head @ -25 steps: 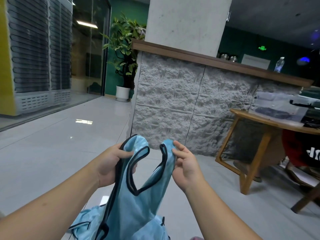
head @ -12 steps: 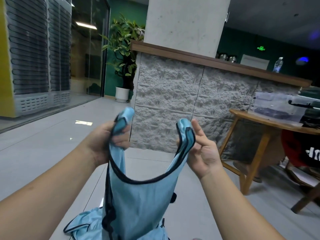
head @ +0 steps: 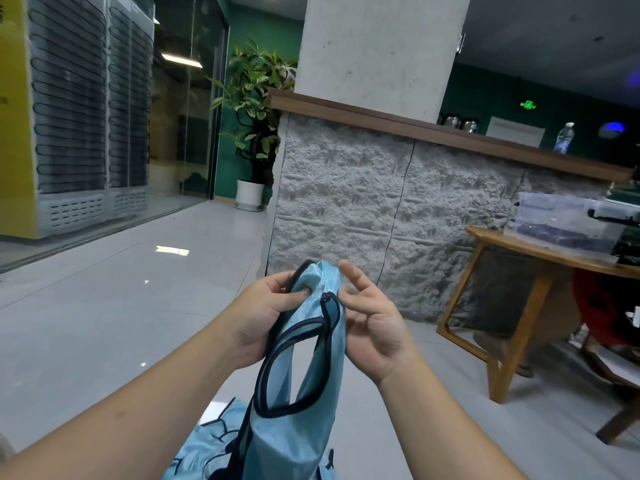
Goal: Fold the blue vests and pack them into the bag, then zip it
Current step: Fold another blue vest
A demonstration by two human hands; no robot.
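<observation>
A light blue mesh vest with dark binding (head: 294, 403) hangs limp, mid-air, straps together in the left hand's (head: 258, 313) pinching grip. The right hand (head: 372, 323), fingers loose, holds nothing. Soft and light, it seems best held at the straps.

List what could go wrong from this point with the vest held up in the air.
1. Only the left hand grips the blue vest at its gathered straps; the right hand is open beside them, so a strap could slip free and undo the fold.
2. The vest hangs unsupported in mid-air, so its layers may shift out of line.
3. Its lower part hangs over the pile of blue fabric below and might snag there.
</observation>
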